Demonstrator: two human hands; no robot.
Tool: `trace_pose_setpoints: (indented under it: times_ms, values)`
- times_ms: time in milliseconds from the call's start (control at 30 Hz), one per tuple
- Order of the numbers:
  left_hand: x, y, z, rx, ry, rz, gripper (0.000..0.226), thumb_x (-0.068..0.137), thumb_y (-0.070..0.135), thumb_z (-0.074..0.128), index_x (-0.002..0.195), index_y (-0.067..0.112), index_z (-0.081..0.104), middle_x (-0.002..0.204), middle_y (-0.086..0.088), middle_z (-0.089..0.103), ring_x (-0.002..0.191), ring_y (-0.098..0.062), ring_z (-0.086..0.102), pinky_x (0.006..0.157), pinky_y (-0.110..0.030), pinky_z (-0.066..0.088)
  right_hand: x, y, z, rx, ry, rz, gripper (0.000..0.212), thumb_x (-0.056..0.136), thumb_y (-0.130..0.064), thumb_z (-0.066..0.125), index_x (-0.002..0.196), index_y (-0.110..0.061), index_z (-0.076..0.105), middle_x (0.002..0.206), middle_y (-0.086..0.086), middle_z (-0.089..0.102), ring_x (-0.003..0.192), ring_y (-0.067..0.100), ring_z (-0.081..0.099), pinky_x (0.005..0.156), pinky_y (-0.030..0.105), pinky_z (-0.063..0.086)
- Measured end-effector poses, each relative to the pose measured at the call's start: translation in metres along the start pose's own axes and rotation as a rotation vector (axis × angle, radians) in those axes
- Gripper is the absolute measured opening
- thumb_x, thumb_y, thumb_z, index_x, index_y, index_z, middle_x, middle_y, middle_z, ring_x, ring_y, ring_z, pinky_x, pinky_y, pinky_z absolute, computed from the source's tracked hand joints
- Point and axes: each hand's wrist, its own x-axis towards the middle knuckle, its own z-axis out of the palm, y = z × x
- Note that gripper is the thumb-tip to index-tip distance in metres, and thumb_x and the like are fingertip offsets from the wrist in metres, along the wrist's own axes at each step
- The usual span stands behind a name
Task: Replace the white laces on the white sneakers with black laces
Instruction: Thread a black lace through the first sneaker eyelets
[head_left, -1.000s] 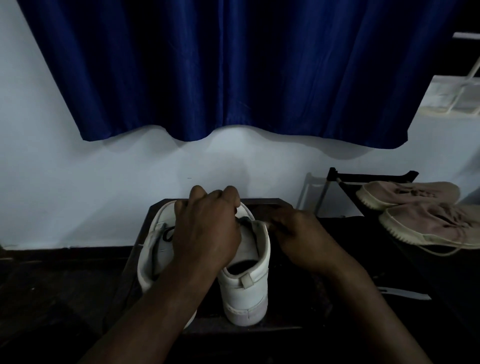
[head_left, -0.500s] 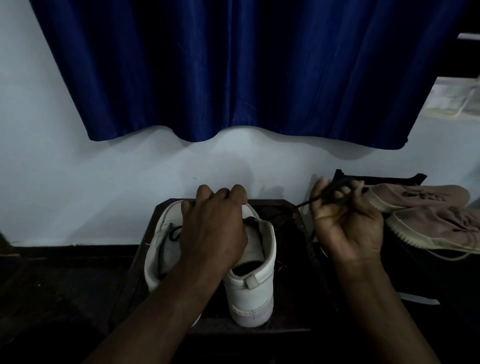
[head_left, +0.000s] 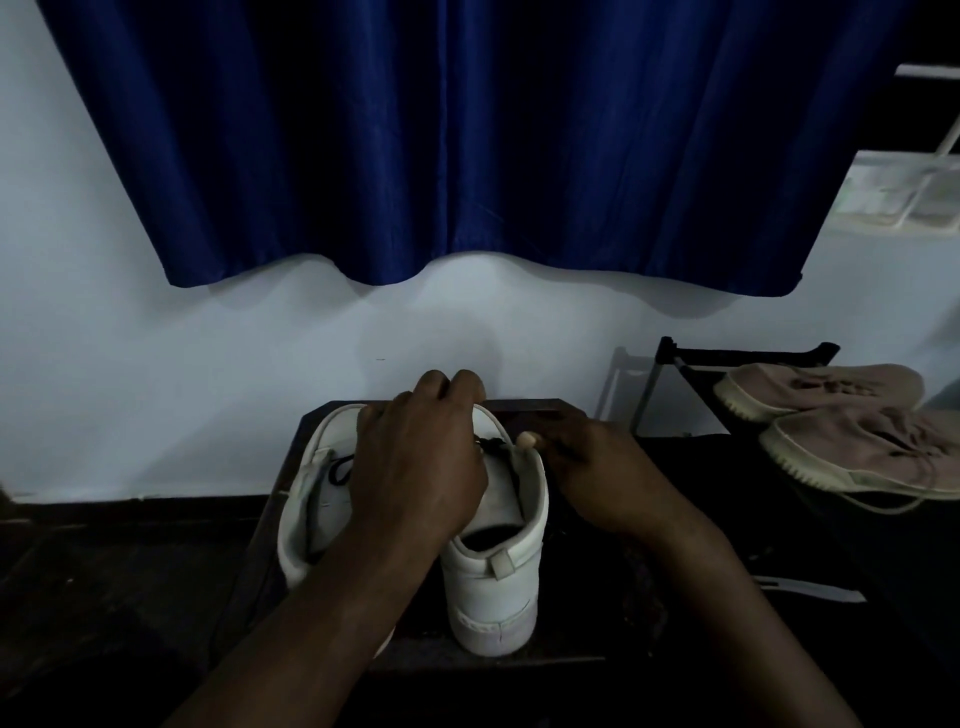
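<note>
At six o'clock, two white sneakers (head_left: 311, 499) were stood on a small dark table (head_left: 524, 404). The nearer sneaker (head_left: 498, 587) was gripped over its tongue by the left hand (head_left: 415, 467), likely to steady it for threading. Black lace (head_left: 491, 444) was seen at its eyelets. At its three o'clock, the right hand (head_left: 597, 467) was drawn narrow against the collar; whether lace was pinched could not be told.

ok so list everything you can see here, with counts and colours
table: one, dark, against the wall
white sneakers: two, white, side by side on the table
black lace: two bits, black, one in each sneaker
curtain: one, blue, hanging above
rack: one, black, far right
beige shoes: two, beige, on the rack
left hand: one, curled over the right sneaker's front
right hand: one, at that sneaker's right edge, grip unclear
</note>
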Motion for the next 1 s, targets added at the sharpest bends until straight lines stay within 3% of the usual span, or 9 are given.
trace_pose_setpoints:
  times_ms: [67,133,200,267,433,533,600,867,1000]
  values:
    - [0.0,-0.001,0.0,0.004,-0.005,-0.004,0.042,0.08,0.021,0.069,0.113,0.037,0.049,0.105,0.01,0.056,0.094,-0.02,0.064,0.08,-0.04,0.047,0.002,0.0,0.0,0.248,-0.033,0.14,0.029,0.103,-0.046,0.058,0.11,-0.028,0.08,0.116,-0.008,0.077,0.109,0.013,0.071,0.1,0.042,0.054]
    - [0.0,-0.002,0.001,0.002,-0.011,-0.014,0.042,0.081,0.021,0.069,0.115,0.037,0.05,0.107,0.01,0.056,0.093,-0.02,0.065,0.08,-0.04,0.047,0.003,-0.001,-0.004,0.726,0.05,0.33,0.041,0.099,-0.05,0.062,0.097,-0.013,0.08,0.099,0.003,0.077,0.083,0.02,0.073,0.075,0.041,0.059]
    - [-0.001,-0.002,0.002,-0.009,-0.021,-0.013,0.042,0.082,0.024,0.069,0.117,0.038,0.051,0.109,0.011,0.058,0.094,-0.018,0.066,0.082,-0.04,0.048,0.002,-0.002,-0.013,1.083,0.174,0.46,0.052,0.097,-0.05,0.065,0.071,-0.005,0.065,0.074,0.009,0.058,0.053,0.015,0.049,0.045,0.026,0.035]
    - [0.0,-0.003,0.001,-0.01,-0.04,-0.007,0.037,0.083,0.029,0.069,0.114,0.04,0.053,0.106,0.012,0.06,0.094,-0.017,0.065,0.083,-0.037,0.046,0.002,-0.003,-0.016,1.241,0.232,0.469,0.058,0.098,-0.047,0.064,0.049,-0.017,0.054,0.058,0.0,0.043,0.046,0.01,0.033,0.042,0.023,0.022]
    - [0.0,-0.004,0.001,0.009,-0.071,-0.002,0.004,0.089,0.035,0.066,0.092,0.034,0.066,0.092,0.01,0.06,0.092,-0.016,0.063,0.08,-0.033,0.038,0.001,-0.005,-0.012,1.11,0.322,0.375,0.055,0.097,-0.044,0.069,0.053,-0.017,0.05,0.053,0.004,0.049,0.045,0.019,0.045,0.051,0.029,0.035]
    - [0.0,-0.002,0.0,0.007,-0.068,0.032,0.008,0.093,0.035,0.064,0.095,0.036,0.071,0.092,0.01,0.061,0.09,-0.015,0.063,0.077,-0.031,0.033,0.002,-0.003,-0.01,1.093,0.339,0.38,0.053,0.089,-0.052,0.076,0.084,0.0,0.063,0.083,0.035,0.062,0.074,0.04,0.06,0.073,0.05,0.048]
    - [0.0,-0.001,0.0,0.016,-0.079,0.058,0.011,0.093,0.032,0.062,0.098,0.036,0.071,0.095,0.009,0.061,0.091,-0.016,0.063,0.075,-0.031,0.033,0.001,-0.007,-0.007,1.068,0.338,0.38,0.073,0.084,-0.057,0.078,0.092,0.013,0.06,0.099,0.045,0.061,0.083,0.041,0.062,0.079,0.052,0.05]
    - [0.003,0.001,0.003,0.04,-0.106,0.184,0.006,0.088,0.037,0.061,0.085,0.032,0.057,0.086,0.009,0.054,0.082,-0.018,0.06,0.073,-0.034,0.04,0.0,-0.011,-0.004,0.99,0.347,0.364,0.081,0.08,-0.063,0.077,0.088,0.014,0.055,0.085,0.025,0.058,0.076,0.035,0.054,0.07,0.047,0.043]
    - [0.001,0.003,0.002,0.06,-0.089,0.158,0.008,0.089,0.038,0.059,0.087,0.031,0.064,0.089,0.007,0.056,0.085,-0.02,0.062,0.073,-0.034,0.039,0.0,-0.01,-0.001,0.851,0.343,0.305,0.058,0.095,-0.055,0.069,0.068,-0.004,0.056,0.068,0.027,0.051,0.063,0.028,0.048,0.063,0.042,0.039]
